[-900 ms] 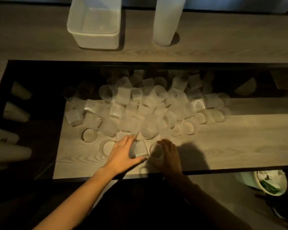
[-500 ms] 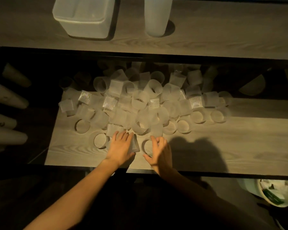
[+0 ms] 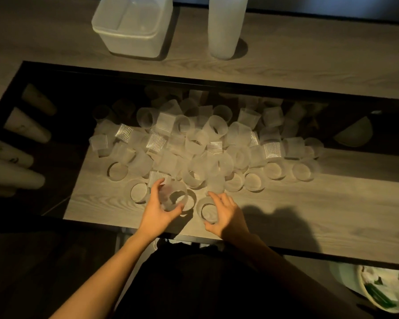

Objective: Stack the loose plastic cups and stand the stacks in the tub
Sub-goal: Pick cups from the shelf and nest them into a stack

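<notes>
- Far left, in the dark recess: paper cup stacks [image 3: 21,146] laid on their sides; bore faint green marks, too dim to be read.
- Back left on the tabletop [image 3: 309,203]: tub [image 3: 134,26], looked empty, stood well apart from both hands; showed no label.
- Left grip [image 3: 158,209]: was curled round a tipped cup [image 3: 174,199], thumb on the near side, fingers over the far rim, mouth turned toward the camera.
- Behind the hands: pile of loose cups [image 3: 194,146], heaped across the middle of the tabletop, some ribbed, none yet stacked; no print seen.
- Right grip [image 3: 226,215]: was half closed round an upright cup [image 3: 207,211], thumb on the near side, fingers on the far side.
- Judged the step in hand to be nesting these two cups. Called for turning the tipped cup mouth-up to match the other, centring it, then sliding it straight down. Called too for a light squeeze only, since thin plastic would likely buckle and jam, with the right grip merely steadying.
- Back, right of the tub: tall white cylinder [image 3: 226,26], upright, plain.
- Bottom right, below the tabletop: bin [image 3: 378,293] holding scraps; nothing legible.
</notes>
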The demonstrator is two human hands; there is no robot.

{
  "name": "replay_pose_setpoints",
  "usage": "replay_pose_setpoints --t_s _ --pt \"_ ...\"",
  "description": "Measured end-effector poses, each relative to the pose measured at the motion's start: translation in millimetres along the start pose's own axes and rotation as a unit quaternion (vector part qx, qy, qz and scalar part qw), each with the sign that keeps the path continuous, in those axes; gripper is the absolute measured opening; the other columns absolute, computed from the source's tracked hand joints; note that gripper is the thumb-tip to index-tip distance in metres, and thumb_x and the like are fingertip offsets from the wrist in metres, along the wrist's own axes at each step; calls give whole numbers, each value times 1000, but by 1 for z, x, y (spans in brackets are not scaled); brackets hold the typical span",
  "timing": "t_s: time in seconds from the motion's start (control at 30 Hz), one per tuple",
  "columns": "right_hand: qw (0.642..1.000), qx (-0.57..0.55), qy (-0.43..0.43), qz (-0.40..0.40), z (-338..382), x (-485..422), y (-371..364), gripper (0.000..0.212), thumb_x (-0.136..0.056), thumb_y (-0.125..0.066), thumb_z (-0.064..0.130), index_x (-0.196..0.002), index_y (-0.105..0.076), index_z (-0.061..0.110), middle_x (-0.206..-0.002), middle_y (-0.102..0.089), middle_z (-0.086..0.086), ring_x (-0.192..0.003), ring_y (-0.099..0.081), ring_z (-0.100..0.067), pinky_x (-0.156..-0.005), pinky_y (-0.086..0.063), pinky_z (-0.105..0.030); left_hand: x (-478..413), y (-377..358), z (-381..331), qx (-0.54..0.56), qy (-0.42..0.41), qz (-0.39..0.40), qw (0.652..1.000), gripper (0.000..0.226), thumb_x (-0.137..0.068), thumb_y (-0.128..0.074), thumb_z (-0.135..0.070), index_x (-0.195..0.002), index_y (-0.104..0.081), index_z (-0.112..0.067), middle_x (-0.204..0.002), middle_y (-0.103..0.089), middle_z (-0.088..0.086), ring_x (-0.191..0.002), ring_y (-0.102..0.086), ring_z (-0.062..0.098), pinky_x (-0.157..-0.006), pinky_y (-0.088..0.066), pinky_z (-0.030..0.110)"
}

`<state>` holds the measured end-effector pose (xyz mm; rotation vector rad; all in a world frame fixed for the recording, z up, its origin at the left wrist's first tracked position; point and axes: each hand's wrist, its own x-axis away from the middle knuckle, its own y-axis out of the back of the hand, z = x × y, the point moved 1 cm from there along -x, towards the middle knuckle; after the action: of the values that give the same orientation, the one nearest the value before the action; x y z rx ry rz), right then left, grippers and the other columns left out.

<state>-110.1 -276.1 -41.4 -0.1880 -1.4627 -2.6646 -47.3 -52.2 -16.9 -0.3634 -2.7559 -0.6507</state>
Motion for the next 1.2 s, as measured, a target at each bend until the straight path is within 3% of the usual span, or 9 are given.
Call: replay_pose_setpoints --t_s 0.1,0.2,0.33,0.53,0.67,0.87,0.97,1.07,1.2 --pt "996 59 10 72 18 -8 0 96 -73 -70 50 -154 -27 20 -134 -49 -2 -120 -50 -22 -99 -42 -32 9 1 -1 99 41 -18 994 72 -77 -88 -25 -138 -49 -26 -124 -60 -5 -117 -60 7 -98 -49 21" --pt "994 19 -6 108 37 -18 -4 100 -74 -68 56 -155 -16 27 -141 -47 0 -127 -47 -21 -104 -43 -38 21 -2 -2 148 62 11 987 72 -73 -90 -32 -133 -51 -25 -121 -63 -2 -117 -61 11 -92 -52 21" --pt "985 -114 -6 129 54 -23 -1 105 -69 -78 50 -153 -17 34 -146 -44 5 -129 -48 -13 -102 -47 -37 37 -2 3 195 94 28 976 72 -76 -87 -29 -134 -46 -23 -129 -60 5 -115 -62 8 -90 -51 18" --pt "983 -131 18 126 76 -30 2 101 -68 -82 51 -151 -26 36 -138 -53 9 -125 -49 -6 -104 -43 -31 43 19 8 235 113 21 965 58 -89 -72 -13 -137 -41 -17 -134 -52 4 -114 -56 6 -82 -49 10" --pt "987 -55 77 131 95 -42 4 98 -74 -78 52 -153 -25 32 -143 -53 5 -130 -48 -12 -109 -40 -34 41 34 6 221 114 27 968 60 -90 -70 -4 -138 -37 -16 -127 -52 -2 -109 -54 1 -73 -46 3" --pt "969 88 157 170 127 -61 3 99 -81 -73 52 -156 -12 30 -152 -45 -4 -138 -42 -22 -115 -29 -39 35 60 11 217 118 48 968 84 -75 -85 -21 -142 -35 -29 -129 -54 0 -115 -61 16 -85 -51 18" --pt "979 13 127 156 135 -64 0 101 -76 -79 51 -155 -18 31 -150 -47 -1 -134 -47 -20 -113 -37 -40 31 68 12 238 131 31 962 72 -81 -82 -13 -141 -43 -24 -126 -58 3 -108 -64 15 -80 -55 19" --pt "979 -171 21 106 136 -60 -3 105 -66 -86 52 -151 -29 33 -143 -53 6 -128 -51 -9 -109 -41 -33 25 78 15 346 174 28 922 68 -79 -82 -17 -139 -52 -13 -127 -67 16 -105 -70 25 -78 -58 30" --pt "949 -306 -50 62 136 -51 -18 82 -75 -80 47 -145 -42 28 -135 -57 14 -127 -50 -1 -111 -40 -31 19 80 18 417 183 57 888 55 -88 -73 -16 -139 -53 -8 -129 -67 18 -118 -66 31 -95 -57 38"
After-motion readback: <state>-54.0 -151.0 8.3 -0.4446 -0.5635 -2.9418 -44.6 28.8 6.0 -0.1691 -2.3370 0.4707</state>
